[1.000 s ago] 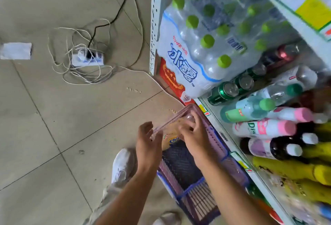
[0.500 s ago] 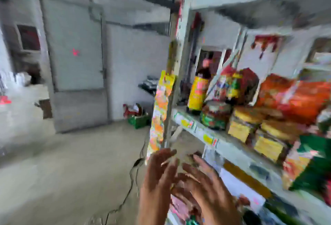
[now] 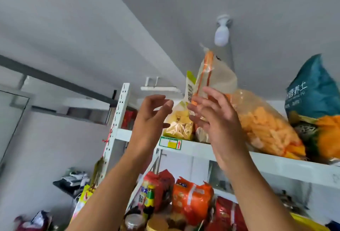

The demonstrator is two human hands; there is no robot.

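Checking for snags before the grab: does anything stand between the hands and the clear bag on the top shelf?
Nothing visible does. The right hand is open just in front of the clear bag; the left hand, also open, is nearer the yellow bag beside it. An orange bag lies on its other side.

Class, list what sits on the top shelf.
On the shelf: a yellow bag, a clear orange-striped bag, a bag of orange puffs and a teal bag. The right hand covers the clear bag's lower part.

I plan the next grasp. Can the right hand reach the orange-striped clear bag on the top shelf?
Probably yes: the right hand, fingers spread, is just in front of the clear bag; nothing stands between.
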